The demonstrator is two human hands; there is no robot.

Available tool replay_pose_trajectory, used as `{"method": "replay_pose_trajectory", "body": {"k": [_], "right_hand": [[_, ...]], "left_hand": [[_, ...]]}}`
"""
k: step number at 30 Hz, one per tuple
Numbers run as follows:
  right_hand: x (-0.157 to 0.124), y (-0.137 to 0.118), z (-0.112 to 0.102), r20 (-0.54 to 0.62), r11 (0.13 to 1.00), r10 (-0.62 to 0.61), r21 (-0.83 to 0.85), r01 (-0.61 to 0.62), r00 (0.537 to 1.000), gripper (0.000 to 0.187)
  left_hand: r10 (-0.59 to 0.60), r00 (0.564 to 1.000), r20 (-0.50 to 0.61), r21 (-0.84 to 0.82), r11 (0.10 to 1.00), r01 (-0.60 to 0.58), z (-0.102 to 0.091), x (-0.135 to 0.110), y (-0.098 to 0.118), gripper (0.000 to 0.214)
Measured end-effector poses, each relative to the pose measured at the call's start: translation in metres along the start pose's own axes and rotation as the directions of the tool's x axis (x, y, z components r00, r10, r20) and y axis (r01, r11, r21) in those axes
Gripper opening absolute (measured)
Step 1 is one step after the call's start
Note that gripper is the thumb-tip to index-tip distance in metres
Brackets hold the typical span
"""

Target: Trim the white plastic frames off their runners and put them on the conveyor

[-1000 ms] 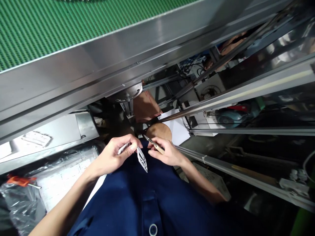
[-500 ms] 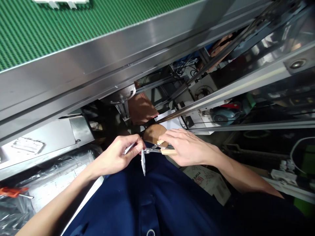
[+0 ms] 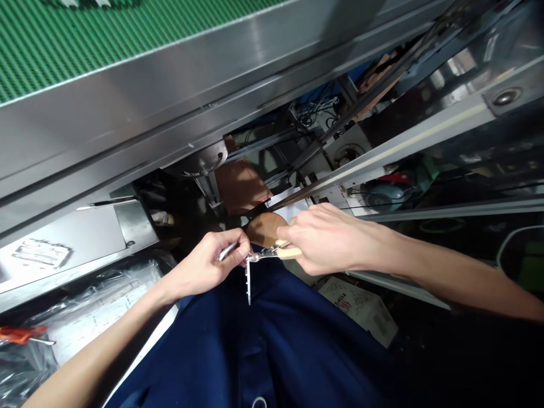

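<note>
My right hand [image 3: 317, 238] is closed around the cream-coloured handles of a pair of nippers [image 3: 289, 251]. Their metal jaws point left and meet the top of a thin white plastic part [image 3: 249, 283], seen nearly edge-on with small teeth along one side. My left hand [image 3: 221, 258] pinches that part near its upper end, thumb and forefinger pressed together. A grey-white end sticks out between the left fingers; whether it belongs to the same part I cannot tell. Both hands are in front of the dark blue garment, close together.
A green conveyor belt [image 3: 127, 34] with a metal side rail [image 3: 191, 73] runs across the top. At left, a similar white part [image 3: 40, 253] lies on a white surface. Below it are clear plastic bags [image 3: 106, 300] and an orange-handled tool [image 3: 21, 334]. A carton [image 3: 359, 306] stands low right.
The nipper handles have come closer together as my right hand squeezed. The white part has turned more edge-on. White pieces on the belt have shifted up and left in view.
</note>
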State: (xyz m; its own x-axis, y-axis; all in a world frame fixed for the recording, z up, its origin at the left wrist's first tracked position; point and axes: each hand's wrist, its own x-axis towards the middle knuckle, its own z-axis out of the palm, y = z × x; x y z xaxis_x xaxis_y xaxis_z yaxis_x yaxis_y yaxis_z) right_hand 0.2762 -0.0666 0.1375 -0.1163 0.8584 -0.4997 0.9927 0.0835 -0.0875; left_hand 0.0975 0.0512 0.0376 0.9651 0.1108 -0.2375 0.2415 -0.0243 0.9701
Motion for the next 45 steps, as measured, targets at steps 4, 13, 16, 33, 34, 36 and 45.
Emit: {"method": "replay_pose_trajectory", "body": {"k": [4,13,16,33,34,36,45], "right_hand": [[0.0,0.013,0.018,0.041,0.966,0.101,0.237,-0.108,0.994,0.015],[-0.006,0.015,0.077,0.011,0.754,0.427,0.547,-0.363,0.904,0.023],[-0.003,0.006,0.091,-0.06,0.737,0.458,0.583,-0.342,0.887,0.016],[0.018,0.0,0.084,-0.328,0.891,0.319,0.424,-0.163,0.889,0.021],[0.018,0.001,0.083,-0.323,0.892,0.315,0.422,-0.162,0.893,0.021],[0.019,0.001,0.081,-0.303,0.89,0.312,0.426,-0.164,0.9,0.021],[0.023,0.003,0.076,-0.226,0.851,0.336,0.488,-0.192,0.914,0.01]], "left_hand": [[-0.038,0.996,-0.08,-0.147,0.989,0.026,0.004,0.0,-0.008,0.022],[-0.213,0.977,-0.034,-0.472,0.865,0.172,0.018,0.004,-0.046,0.035],[-0.207,0.978,-0.002,-0.658,0.737,0.154,0.015,0.007,-0.055,0.044],[-0.159,0.987,0.022,-0.824,0.556,0.108,0.0,0.006,-0.054,0.043],[-0.167,0.986,0.025,-0.825,0.554,0.114,-0.001,0.006,-0.054,0.043],[-0.177,0.984,0.03,-0.828,0.547,0.123,-0.003,0.006,-0.056,0.044],[-0.166,0.985,0.049,-0.843,0.522,0.129,-0.007,0.009,-0.054,0.044]]}}
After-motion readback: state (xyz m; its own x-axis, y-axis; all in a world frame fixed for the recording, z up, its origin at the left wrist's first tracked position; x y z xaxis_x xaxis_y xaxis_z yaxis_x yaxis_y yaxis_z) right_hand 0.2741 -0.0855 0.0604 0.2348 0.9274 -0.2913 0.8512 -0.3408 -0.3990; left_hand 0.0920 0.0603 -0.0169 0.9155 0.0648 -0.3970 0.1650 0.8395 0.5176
